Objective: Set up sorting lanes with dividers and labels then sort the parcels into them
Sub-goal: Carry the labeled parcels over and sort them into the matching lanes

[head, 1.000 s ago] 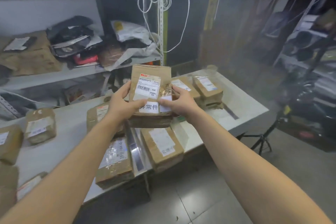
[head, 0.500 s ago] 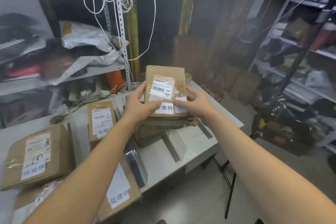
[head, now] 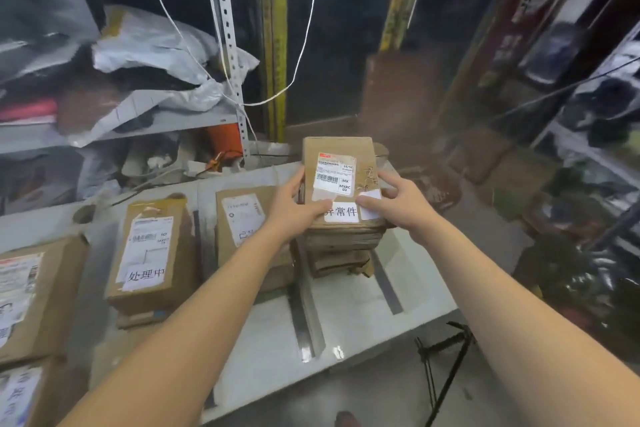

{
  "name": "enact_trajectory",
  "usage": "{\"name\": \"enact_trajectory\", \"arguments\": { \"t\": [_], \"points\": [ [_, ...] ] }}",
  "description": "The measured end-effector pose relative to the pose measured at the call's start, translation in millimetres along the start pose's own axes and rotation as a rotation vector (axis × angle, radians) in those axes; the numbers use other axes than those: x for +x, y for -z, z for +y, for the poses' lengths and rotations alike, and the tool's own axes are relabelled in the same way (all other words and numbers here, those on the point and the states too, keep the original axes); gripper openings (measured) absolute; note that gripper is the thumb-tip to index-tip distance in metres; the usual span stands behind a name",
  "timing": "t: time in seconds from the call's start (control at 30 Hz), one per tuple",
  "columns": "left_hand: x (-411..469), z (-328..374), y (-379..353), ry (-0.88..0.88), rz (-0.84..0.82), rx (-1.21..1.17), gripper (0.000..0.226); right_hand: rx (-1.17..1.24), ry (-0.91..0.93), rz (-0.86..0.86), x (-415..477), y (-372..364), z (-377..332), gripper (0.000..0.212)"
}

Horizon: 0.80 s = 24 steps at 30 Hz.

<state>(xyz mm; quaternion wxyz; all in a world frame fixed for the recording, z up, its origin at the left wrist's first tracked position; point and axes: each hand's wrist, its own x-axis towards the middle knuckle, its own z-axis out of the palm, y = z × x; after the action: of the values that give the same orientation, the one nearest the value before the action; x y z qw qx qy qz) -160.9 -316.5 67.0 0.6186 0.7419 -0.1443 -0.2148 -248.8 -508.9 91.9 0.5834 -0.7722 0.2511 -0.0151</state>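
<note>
A brown cardboard parcel [head: 341,158] with a shipping label and a white lane label sits on top of a stack of parcels [head: 343,253] at the right end of the white table [head: 349,302]. My left hand [head: 294,206] grips its left edge and my right hand [head: 391,199] grips its right edge. Grey divider strips [head: 304,305] run across the table between lanes. More labelled parcels lie to the left: one beside the stack [head: 242,218], one with a white label [head: 149,253], and another at the left edge [head: 31,291].
Metal shelving [head: 228,45] with bags and white cord stands behind the table. A black tripod leg [head: 446,364] stands on the floor by the table's right corner. More shelves [head: 588,97] fill the right side.
The view has swung right and the parcel, held in both hands, has come down onto the stack at the table's right end.
</note>
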Motion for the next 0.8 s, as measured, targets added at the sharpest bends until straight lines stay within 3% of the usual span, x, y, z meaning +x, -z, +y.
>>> {"name": "enact_trajectory", "arguments": {
  "t": [0.33, 0.53, 0.67, 0.8],
  "points": [
    [26, 2, -56, 0.145, 0.197, -0.041, 0.083, -0.017, 0.016, -0.155, 82, 28, 47, 0.07],
    [28, -9, -66, 0.165, 0.222, -0.018, 0.081, -0.135, 0.047, -0.187, 90, 38, 48, 0.077],
    [23, -2, -61, 0.163, 0.223, 0.129, 0.078, -0.306, 0.094, -0.163, 86, 43, 38, 0.07],
    [13, 14, -38, 0.157, 0.327, 0.322, 0.077, -0.474, 0.253, -0.019, 83, 32, 14, 0.064]
  ]
}}
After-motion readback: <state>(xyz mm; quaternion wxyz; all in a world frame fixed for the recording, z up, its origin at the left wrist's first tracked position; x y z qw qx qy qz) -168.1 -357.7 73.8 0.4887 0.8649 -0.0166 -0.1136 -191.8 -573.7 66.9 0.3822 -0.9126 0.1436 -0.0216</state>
